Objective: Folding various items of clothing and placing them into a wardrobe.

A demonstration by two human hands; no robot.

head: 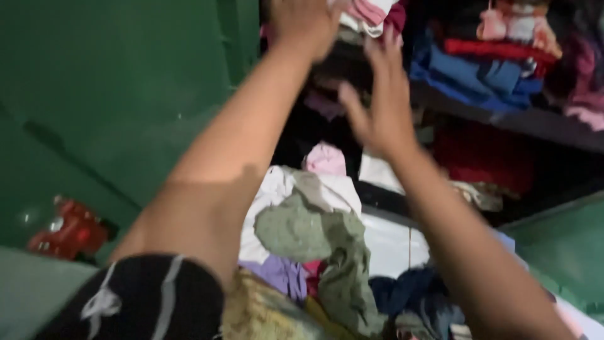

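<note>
Folded clothes, a small pink and white stack, sit at the front edge of the upper shelf, and both arms reach up to them. The left hand lies on the left side of the stack at the top of the view; it is blurred, so I cannot tell whether its fingers close on the cloth or only press against it. The right hand is spread wide, fingers apart, palm toward the stack from below and just beside it, holding nothing. Further right on the same shelf lie folded blue garments with a red piece on top. Below, a loose pile of clothes in white, grey-green, purple and dark blue spreads unfolded, so by the look of it most of the sorting is left, with only some pieces stacked away. A green wall fills the left, with a red bag low against it
</note>
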